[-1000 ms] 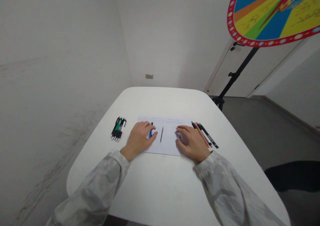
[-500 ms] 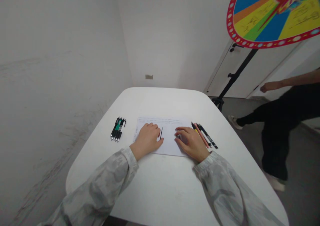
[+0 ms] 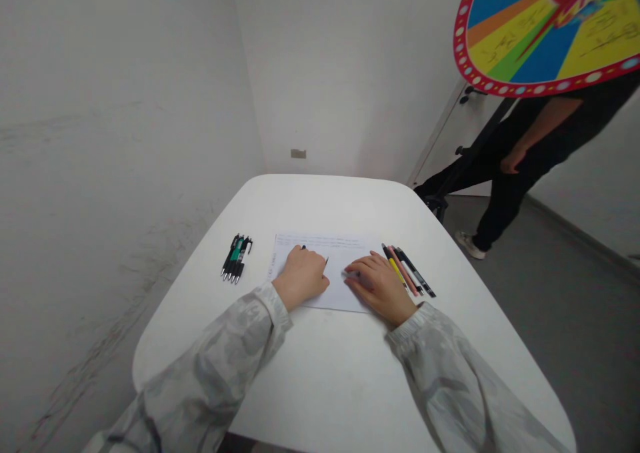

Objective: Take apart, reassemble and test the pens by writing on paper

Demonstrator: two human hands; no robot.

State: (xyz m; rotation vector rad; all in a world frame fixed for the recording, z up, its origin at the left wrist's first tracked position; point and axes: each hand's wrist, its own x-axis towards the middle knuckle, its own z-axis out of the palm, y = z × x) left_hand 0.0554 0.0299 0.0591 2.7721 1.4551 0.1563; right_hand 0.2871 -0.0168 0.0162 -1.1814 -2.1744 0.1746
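A white sheet of paper (image 3: 345, 247) lies on the white table (image 3: 325, 373). My left hand (image 3: 301, 277) is curled closed on the sheet; a pen's dark end (image 3: 303, 247) sticks out above the knuckles, and a thin black stick (image 3: 327, 261) shows at its fingertips. Beside it my right hand (image 3: 377, 283) lies flat on the paper with fingers stretched toward the left hand, holding nothing I can see.
Several black and green pens (image 3: 236, 258) lie left of the paper, and yellow, pink and black pens (image 3: 407, 271) lie right of it. A colourful prize wheel (image 3: 545, 26) stands at the right. A person in dark clothes (image 3: 520, 166) is behind it near the door.
My left hand slid right across the paper and closed over the thin black stick, hiding the blue pen. The person in dark clothes walked in from the right to behind the wheel.
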